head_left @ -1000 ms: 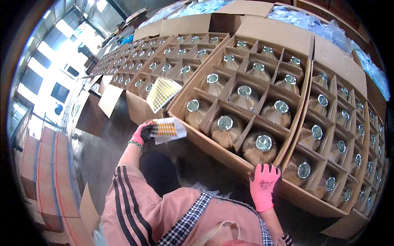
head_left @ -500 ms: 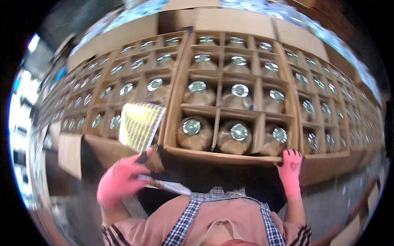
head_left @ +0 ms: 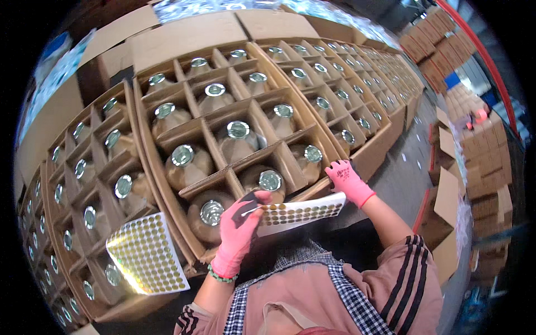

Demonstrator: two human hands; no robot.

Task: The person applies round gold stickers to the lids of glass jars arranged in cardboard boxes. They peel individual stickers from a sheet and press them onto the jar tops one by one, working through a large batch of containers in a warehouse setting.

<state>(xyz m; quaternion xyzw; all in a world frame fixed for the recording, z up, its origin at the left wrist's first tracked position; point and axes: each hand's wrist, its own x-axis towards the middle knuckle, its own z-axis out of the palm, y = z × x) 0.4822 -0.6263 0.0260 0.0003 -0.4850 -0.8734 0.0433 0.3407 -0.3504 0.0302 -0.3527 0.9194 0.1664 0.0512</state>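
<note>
My left hand (head_left: 237, 226), in a pink glove with dark fingertips, pinches one end of a sheet of round gold stickers (head_left: 301, 215). This sheet stretches along the near side of an open carton (head_left: 198, 254); part of it has no stickers. My right hand (head_left: 347, 181), gloved alike, has its fingers bent over the carton's near right corner, just above the sheet's other end. Inside the carton, clear glass bottles (head_left: 184, 162) stand upright in cardboard dividers, mouths upward. A second sheet of gold stickers (head_left: 148, 254) lies over the bottles of the carton to the left.
More open cartons of bottles (head_left: 329, 106) run in a row to both sides. Raised flaps (head_left: 190, 42) and plastic-wrapped goods (head_left: 218, 5) lie behind them. At the right, past a grey floor (head_left: 410, 162), stand empty open cartons (head_left: 444, 190), stacked brown boxes (head_left: 486, 151) and a red rail (head_left: 486, 50).
The view has swung to the right. My left hand has come over the carton's near edge, and its sticker sheet now faces up. My right hand stays at the carton's corner.
</note>
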